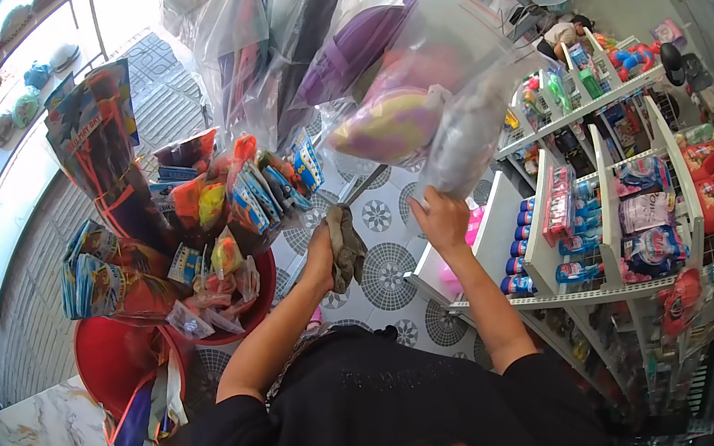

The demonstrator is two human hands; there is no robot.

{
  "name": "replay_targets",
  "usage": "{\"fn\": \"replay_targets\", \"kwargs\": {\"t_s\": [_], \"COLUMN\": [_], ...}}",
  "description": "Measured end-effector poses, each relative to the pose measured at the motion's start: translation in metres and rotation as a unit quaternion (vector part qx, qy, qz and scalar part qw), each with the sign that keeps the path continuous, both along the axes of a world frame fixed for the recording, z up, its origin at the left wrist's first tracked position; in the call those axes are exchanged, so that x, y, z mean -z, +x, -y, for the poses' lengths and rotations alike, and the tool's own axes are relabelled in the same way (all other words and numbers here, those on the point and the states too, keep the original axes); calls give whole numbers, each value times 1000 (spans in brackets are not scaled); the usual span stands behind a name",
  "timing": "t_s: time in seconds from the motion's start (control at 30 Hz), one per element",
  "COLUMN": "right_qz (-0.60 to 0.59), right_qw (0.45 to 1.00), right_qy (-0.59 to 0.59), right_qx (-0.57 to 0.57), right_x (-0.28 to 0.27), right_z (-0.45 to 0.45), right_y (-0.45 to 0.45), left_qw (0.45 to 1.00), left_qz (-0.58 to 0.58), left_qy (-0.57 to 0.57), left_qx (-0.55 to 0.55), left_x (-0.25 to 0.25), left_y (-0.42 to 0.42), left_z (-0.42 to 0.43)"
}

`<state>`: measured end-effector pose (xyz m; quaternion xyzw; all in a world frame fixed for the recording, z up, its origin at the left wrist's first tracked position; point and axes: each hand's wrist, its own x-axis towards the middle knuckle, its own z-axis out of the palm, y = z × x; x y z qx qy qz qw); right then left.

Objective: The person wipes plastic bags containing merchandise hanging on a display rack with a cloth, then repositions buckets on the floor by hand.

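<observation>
My left hand (321, 253) is closed on a crumpled grey-brown cloth (348, 247), which hangs down beside its fingers. Just past the cloth runs a thin metal bar (359, 188); whether the cloth touches it I cannot tell. The fingers of my right hand (444, 222) pinch the lower end of a clear plastic bag (466, 139). Inside this hanging plastic are a yellow-and-purple hat (389, 127) and a pinkish one above it. A purple hat (356, 51), also in clear plastic, hangs farther up.
Red buckets (125, 356) and hanging packets (181, 202) crowd the left. White shelves (565, 271) with bottles and pouches stand to the right. Helmets (26, 107) line a rack outside, at upper left. A person (566, 31) is low down beyond the shelves.
</observation>
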<state>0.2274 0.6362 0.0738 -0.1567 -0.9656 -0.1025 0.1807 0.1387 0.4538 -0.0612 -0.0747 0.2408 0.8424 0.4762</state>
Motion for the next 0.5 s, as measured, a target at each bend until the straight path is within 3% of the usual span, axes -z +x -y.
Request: {"fn": "replay_targets", "kwargs": {"t_s": [0.13,0.23,0.27,0.37,0.4,0.5], "right_qz": [-142,-347,-392,-298,-266,-138], "right_qw": [989,906,881,837,793,927], "right_qy": [32,-212,-244,-420,-517,-305], "right_qx": [-13,116,106,184,179,169], "right_x": [-1,-8,-8,-26,-27,-57], "right_z": [-23,-6,-9,-20,-27,-18], "right_y": [59,85,91,105,105,113], "left_qw": [997,983,981,971,967,958], "left_qz": [-70,-177,-186,-237,-255,-286], "left_qy": [-22,-37,-43,-30,-20,22], "left_qx": [-33,-15,-20,17,0,-2], "left_x": [-43,-62,-61,-114,-122,-155], "left_y": [-7,-9,-6,2,5,3], "left_z": [-3,-11,-19,-19,-26,-38]}}
